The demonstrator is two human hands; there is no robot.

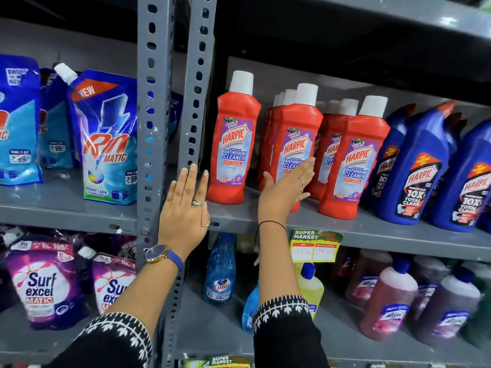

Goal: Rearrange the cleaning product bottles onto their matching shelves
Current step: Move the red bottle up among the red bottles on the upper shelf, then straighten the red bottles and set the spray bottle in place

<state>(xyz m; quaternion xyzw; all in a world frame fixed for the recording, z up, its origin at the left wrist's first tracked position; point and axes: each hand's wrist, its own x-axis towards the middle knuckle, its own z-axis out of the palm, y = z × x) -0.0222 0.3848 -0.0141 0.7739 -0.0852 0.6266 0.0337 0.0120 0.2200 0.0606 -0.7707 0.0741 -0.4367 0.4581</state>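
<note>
Our left hand and right hand are both wide and flat, holding nothing, either side of the lone red bottle mid-frame; we think we next push it toward the red row

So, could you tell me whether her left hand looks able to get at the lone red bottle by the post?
Probably yes: the left hand is open beside the red bottle, with nothing between them.
</note>
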